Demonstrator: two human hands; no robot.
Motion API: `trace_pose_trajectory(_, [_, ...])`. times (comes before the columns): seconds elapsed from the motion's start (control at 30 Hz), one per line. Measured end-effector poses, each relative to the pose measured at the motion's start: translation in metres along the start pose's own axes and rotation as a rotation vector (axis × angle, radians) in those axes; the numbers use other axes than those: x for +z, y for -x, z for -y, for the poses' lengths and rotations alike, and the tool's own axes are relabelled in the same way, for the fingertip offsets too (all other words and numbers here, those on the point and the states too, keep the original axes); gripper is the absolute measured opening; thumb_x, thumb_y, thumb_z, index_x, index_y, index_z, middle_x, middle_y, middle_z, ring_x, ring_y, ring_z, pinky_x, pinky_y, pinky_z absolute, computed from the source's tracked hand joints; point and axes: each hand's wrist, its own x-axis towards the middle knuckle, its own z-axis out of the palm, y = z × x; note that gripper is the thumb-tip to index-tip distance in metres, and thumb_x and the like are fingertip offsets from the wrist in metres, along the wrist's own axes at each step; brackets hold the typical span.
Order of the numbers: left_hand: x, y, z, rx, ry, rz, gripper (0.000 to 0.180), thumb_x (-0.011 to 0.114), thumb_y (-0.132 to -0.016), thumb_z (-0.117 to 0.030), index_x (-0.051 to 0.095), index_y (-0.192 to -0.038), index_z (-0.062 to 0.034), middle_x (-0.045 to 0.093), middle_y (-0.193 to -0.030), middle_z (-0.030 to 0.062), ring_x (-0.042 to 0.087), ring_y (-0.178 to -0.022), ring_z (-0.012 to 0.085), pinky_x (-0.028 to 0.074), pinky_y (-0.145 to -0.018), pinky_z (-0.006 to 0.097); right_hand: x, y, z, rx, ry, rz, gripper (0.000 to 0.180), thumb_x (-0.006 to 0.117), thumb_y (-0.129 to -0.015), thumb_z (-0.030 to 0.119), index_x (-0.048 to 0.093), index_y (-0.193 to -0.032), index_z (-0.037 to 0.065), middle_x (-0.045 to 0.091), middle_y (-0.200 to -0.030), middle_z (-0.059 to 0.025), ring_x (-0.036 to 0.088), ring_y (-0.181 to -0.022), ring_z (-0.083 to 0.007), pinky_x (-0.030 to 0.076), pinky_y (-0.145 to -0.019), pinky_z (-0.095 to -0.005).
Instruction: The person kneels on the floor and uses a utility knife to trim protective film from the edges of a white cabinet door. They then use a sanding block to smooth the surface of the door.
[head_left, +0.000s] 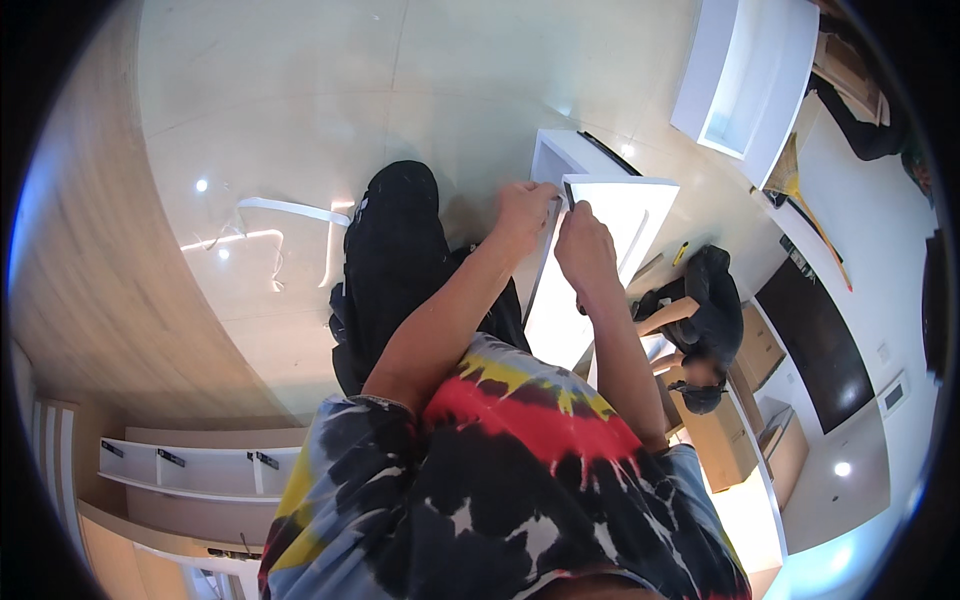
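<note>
In front of me stands a white box-like cabinet piece (648, 196) with a bright white panel face and a dark line along its near-left edge. My left hand (527, 213) is closed at its upper left corner, fingertips pinched; what they hold, if anything, is too small to make out. Beside it, my right hand (587, 245) is closed around a slim dark piece (570, 194) at the panel's corner. Whether this is a tool or an edge strip I cannot tell. The two hands are close together but apart.
A curled white strip (295, 208) lies on the tiled floor (290, 90) to the left. Another person (708, 300) crouches at the right near wooden boxes (715, 445). A white open cabinet (745, 85) and a broom (785, 165) stand at upper right. White shelving (205, 470) is at lower left.
</note>
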Motion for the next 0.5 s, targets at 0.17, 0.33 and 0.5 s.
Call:
trace_pose_trajectory(0.17, [-0.005,0.0,-0.002,0.025,-0.011,0.052,0.01,0.069,-0.084,-0.008,0.062,-0.078,-0.0046,0.042,-0.058,-0.0049,0.034,-0.045,0.0055,0.021,-0.041,0.025,0.004,0.014,-0.004,-0.039,-0.029,-0.051,0.01,0.048,-0.092,0.006,0.048,-0.094,-0.004,0.064,-0.077,-0.0322,0.066,-0.077,-0.0492,0.052,-0.07,-0.0563])
trace_pose_trajectory(0.33, [-0.012,-0.006,0.007,-0.003,0.098,0.049,0.01,0.068,-0.082,-0.008,0.062,-0.076,-0.0013,0.045,-0.057,-0.0022,0.036,-0.044,0.0074,0.024,-0.041,0.027,0.015,0.008,-0.005,-0.046,-0.044,-0.06,0.014,0.048,-0.093,0.009,0.048,-0.093,-0.005,0.064,-0.076,-0.0318,0.066,-0.076,-0.0494,0.052,-0.069,-0.0562])
trace_pose_trajectory(0.5, [-0.011,-0.006,0.012,0.0,0.126,0.008,0.008,0.066,-0.08,-0.006,0.062,-0.077,0.0002,0.047,-0.059,0.0005,0.038,-0.043,0.0097,0.025,-0.041,0.029,0.02,0.001,-0.007,-0.035,-0.064,-0.05,0.017,0.049,-0.092,0.01,0.051,-0.094,-0.006,0.065,-0.08,-0.0326,0.066,-0.079,-0.0495,0.052,-0.073,-0.0563])
